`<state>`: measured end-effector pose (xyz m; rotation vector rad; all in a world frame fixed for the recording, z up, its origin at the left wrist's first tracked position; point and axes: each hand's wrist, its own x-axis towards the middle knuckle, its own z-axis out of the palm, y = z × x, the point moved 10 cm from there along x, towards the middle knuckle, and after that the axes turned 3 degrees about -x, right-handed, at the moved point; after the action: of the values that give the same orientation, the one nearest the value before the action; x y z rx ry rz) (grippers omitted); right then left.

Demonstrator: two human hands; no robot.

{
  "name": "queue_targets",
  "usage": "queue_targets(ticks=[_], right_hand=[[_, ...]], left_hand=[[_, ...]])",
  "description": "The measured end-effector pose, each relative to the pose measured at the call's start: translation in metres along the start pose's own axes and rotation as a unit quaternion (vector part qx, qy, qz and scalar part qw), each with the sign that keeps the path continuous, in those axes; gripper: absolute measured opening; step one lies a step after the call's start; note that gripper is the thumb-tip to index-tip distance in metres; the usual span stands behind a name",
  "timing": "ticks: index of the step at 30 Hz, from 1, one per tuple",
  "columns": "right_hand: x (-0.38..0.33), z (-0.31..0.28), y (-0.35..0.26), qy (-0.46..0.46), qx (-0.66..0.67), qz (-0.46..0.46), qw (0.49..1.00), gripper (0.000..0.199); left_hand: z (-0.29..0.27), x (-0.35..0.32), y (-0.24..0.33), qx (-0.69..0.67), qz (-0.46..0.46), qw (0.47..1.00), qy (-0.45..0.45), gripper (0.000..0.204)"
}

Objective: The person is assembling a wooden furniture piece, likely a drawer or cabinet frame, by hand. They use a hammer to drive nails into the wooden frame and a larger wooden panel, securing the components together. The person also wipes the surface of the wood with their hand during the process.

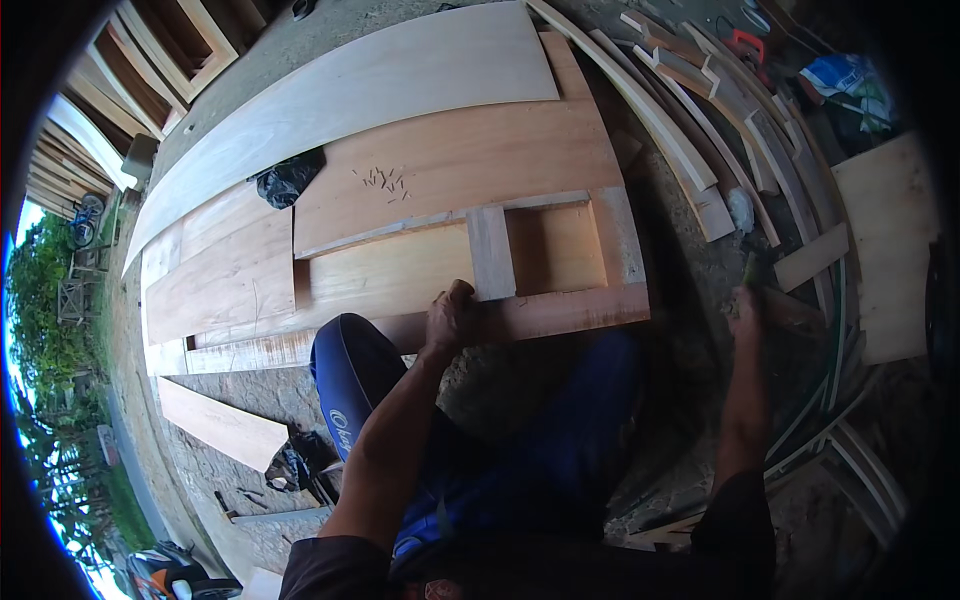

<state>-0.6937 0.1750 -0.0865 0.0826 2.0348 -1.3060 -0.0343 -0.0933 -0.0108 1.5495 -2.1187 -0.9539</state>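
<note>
In front of me lies a long wooden door frame (560, 312), with an open rectangular recess near its right end and a short crosspiece (491, 252). My left hand (450, 318) is closed over its near rail, just below that crosspiece. Thin plywood panels (450, 165) cover part of the frame, and a small scatter of nails (384, 183) rests on one. Out to the right, low over the ground, my right hand (745, 310) looks closed. Something short and dull sticks up from it, too dark and blurred to name.
A black plastic bag (288, 178) sits on the panels. Curved timber strips (690, 140) pile up at right, beside a plywood sheet (890, 250). A board offcut (222, 420) and another black bag (300, 465) lie at left. Wooden frames (165, 60) stand at far left.
</note>
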Motion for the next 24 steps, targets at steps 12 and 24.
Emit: queue_targets(ticks=[12, 24], right_hand=[[-0.392, 0.253, -0.107, -0.286, -0.338, -0.583, 0.681, 0.026], [-0.418, 0.325, -0.034, -0.367, -0.491, -0.681, 0.401, 0.034]], left_hand=[[-0.026, -0.016, -0.008, 0.002, -0.026, 0.999, 0.023, 0.017], [-0.024, -0.011, -0.005, -0.027, 0.009, 0.999, 0.033, 0.018]])
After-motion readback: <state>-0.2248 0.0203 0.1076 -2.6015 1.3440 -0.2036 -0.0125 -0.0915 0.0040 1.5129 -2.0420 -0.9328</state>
